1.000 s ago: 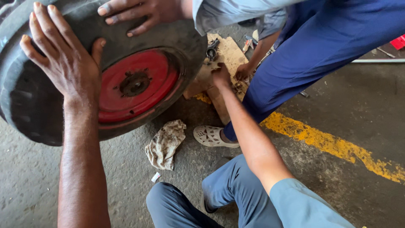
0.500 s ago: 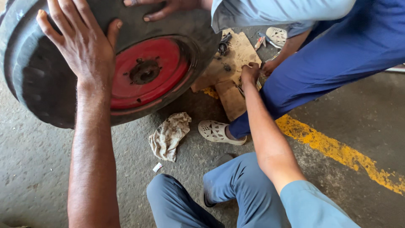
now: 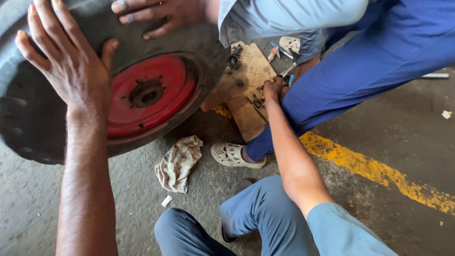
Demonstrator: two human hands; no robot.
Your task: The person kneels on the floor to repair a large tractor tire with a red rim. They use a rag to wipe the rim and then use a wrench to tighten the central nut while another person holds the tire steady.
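Here: left hand (image 3: 71,66) flat on knobbly rubber tyre (image 3: 38,118).

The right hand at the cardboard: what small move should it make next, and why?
Probably pinch one of the small metal parts under its fingers. The right hand rests on the cardboard among scattered tools, while the left hand lies flat on the tyre.

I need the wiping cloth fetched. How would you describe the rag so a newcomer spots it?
Find the big black tyre with its red hub. On the concrete just below its lower edge lies the rag, crumpled and dirty beige, left of a white perforated clog; it is the only cloth there.
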